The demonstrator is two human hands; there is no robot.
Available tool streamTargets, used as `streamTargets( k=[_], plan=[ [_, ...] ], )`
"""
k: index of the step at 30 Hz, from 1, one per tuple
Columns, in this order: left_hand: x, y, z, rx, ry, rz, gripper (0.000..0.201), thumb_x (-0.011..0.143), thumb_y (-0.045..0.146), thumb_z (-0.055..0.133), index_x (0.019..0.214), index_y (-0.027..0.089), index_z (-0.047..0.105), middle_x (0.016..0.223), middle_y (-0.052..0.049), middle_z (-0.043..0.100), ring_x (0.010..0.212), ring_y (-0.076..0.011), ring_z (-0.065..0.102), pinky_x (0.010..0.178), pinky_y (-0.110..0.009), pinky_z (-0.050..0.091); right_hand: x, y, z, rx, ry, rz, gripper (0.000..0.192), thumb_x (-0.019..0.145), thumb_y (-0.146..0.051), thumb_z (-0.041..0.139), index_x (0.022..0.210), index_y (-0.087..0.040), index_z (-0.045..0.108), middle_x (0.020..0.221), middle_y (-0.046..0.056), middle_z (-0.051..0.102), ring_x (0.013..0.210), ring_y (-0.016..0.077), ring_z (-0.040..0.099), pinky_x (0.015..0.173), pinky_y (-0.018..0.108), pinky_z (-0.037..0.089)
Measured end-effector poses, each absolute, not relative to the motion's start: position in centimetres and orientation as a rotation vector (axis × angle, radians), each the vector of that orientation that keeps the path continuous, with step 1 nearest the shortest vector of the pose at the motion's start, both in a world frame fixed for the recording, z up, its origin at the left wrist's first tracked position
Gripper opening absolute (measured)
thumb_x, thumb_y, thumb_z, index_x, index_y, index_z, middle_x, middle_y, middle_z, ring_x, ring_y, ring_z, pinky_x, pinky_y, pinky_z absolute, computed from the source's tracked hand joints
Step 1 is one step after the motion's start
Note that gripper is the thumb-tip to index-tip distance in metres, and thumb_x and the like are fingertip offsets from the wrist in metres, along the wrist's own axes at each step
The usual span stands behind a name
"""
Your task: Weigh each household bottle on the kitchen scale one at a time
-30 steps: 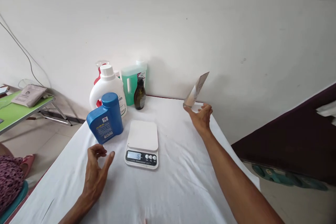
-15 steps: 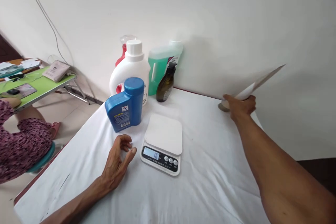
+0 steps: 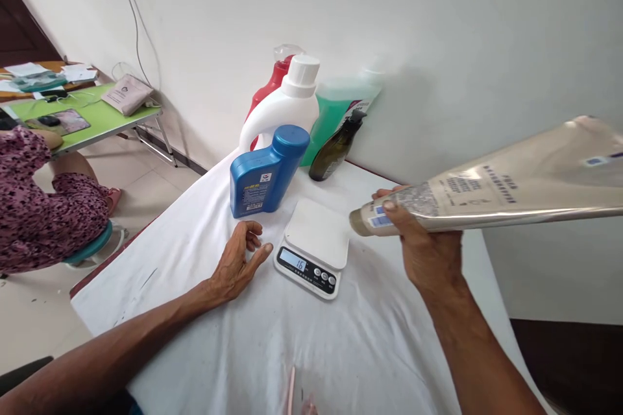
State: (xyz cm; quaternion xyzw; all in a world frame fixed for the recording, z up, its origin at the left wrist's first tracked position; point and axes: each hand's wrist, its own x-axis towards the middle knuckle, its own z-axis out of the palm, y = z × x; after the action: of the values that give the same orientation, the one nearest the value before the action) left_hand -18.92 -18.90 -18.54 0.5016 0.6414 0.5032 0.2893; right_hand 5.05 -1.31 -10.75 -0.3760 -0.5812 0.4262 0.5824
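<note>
My right hand (image 3: 423, 243) is wrapped round the capped end of a large beige squeeze tube (image 3: 491, 185) with printed text, held tilted above the table's right side. Its dark cap (image 3: 359, 223) points left toward the kitchen scale (image 3: 316, 233). The scale's pan is bare and its display reads 16. Left of the scale, my left hand (image 3: 241, 259) rests on the white cloth with curled fingers apart, holding nothing. Just beyond that hand stands a blue jug-shaped bottle (image 3: 265, 172).
Behind the blue bottle are a white detergent jug (image 3: 287, 107), a red bottle (image 3: 267, 87), a green-liquid jug (image 3: 331, 107) and a dark pump bottle (image 3: 335, 149) near the wall. A person in patterned clothes (image 3: 73, 201) sits left at a green table (image 3: 102, 133). A pinkish item (image 3: 291, 389) lies at the front.
My right hand has brought the tube from the far right edge nearer and leftward, turning its printed face into view. My left hand stays beside the scale. The camera view has shifted.
</note>
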Motion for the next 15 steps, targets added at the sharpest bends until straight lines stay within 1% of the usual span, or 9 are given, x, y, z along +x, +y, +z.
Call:
streamTargets(
  k=[4, 7, 11, 15],
  plan=[
    [-19.0, -18.9, -18.7, 1.324, 1.694, 1.338, 0.032, 0.101, 0.047, 0.06, 0.118, 0.021, 0.052, 0.106, -0.007, 0.063, 0.09, -0.0203, 0.063, 0.076, -0.036, 0.051, 2.1, -2.9, -11.9, -1.009, -1.515, 1.048, 0.042, 0.071, -0.046, 0.094, 0.102, -0.023, 0.077, 0.107, 0.006, 0.08, 0.107, 0.0327, 0.076, 0.099, 0.053, 0.059],
    [-19.0, -18.9, -19.1, 1.339, 1.68, 1.359, 0.031, 0.101, 0.046, 0.059, 0.119, 0.022, 0.051, 0.11, -0.007, 0.062, 0.091, -0.0197, 0.063, 0.08, -0.038, 0.052, 0.9, -3.6, -12.8, -1.142, -1.608, 1.032, 0.041, 0.073, -0.049, 0.091, 0.103, -0.022, 0.08, 0.112, 0.008, 0.081, 0.112, 0.0339, 0.074, 0.108, 0.054, 0.054],
    [-19.1, -18.8, -19.2, 1.357, 1.656, 1.369, 0.03, 0.101, 0.045, 0.06, 0.118, 0.022, 0.051, 0.112, -0.008, 0.062, 0.092, -0.0197, 0.062, 0.085, -0.04, 0.052, -0.2, -4.2, -12.8, -1.25, -1.615, 1.017, 0.045, 0.07, -0.052, 0.089, 0.103, -0.021, 0.082, 0.113, 0.009, 0.082, 0.116, 0.0359, 0.073, 0.11, 0.054, 0.052],
    [-19.2, -18.7, -19.1, 1.362, 1.644, 1.35, 0.028, 0.101, 0.044, 0.059, 0.117, 0.022, 0.051, 0.115, -0.009, 0.062, 0.094, -0.0208, 0.063, 0.085, -0.04, 0.052, -0.6, -4.2, -12.6, -1.286, -1.621, 0.985, 0.047, 0.068, -0.054, 0.089, 0.1, -0.021, 0.082, 0.111, 0.009, 0.082, 0.115, 0.0365, 0.073, 0.107, 0.053, 0.053]
  ],
)
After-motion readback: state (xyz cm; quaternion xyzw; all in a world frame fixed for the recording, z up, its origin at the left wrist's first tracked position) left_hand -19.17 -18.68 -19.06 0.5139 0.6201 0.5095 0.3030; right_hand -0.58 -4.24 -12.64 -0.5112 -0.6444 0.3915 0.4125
